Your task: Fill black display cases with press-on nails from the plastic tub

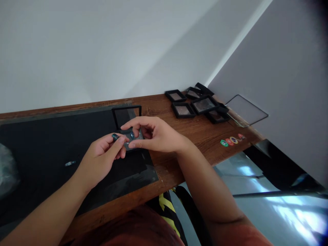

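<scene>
Brown wood makes the table (153, 106), and on it lies a dark mat (43, 136). Above the mat's right part are both hands. The right hand (164, 135) has its thumb and forefinger spread, with a gap between them; it appears to hold nothing. The left hand (96, 155) pinches a small piece (115, 137) between thumb and finger, just beside an open black case (115, 119). So the left hand is the nearer one, and the piece lies to the left of the right hand's gap, not touching it. Its long axis seems to slant from upper left to lower right. It looks dark green, slightly shiny; its covered end cannot be seen.
</scene>
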`<state>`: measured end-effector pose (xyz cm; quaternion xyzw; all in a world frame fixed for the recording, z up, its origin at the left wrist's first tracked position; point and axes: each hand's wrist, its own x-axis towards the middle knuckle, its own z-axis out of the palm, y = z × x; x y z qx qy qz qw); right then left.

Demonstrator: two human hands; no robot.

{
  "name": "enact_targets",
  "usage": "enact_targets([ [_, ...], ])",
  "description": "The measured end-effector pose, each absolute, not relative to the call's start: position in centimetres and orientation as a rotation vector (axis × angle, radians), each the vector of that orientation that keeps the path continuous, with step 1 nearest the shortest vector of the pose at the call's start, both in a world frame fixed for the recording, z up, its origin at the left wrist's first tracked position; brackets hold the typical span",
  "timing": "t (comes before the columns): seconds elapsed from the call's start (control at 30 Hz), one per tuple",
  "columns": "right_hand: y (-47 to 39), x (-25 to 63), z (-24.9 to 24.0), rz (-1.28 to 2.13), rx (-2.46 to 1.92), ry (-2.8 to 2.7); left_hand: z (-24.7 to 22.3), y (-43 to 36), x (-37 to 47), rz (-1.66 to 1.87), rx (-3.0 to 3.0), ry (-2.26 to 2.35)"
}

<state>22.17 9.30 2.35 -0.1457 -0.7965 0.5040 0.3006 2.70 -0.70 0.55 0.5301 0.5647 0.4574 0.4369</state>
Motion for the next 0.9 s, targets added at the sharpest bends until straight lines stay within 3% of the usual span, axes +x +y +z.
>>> enact_targets([
  [0.23,9.3,21.6,1.9,1.228,-0.291,-2.099,0.9,-0.8,3.0,1.105,1.358,1.349],
  [0.53,8.9,21.7,2.5,1.326,-0.421,-2.07,1.1,-1.0,2.9,1.124,1.286,1.331],
  [0.73,8.8,22.0,2.6,1.328,-0.537,-2.076,3.0,-1.3,0.9,1.343,1.144,1.463],
  [0.9,8.8,22.3,2.4,1.076,-0.708,-2.268,6.1,-4.1,-4.7,1.59,1.219,1.682],
])
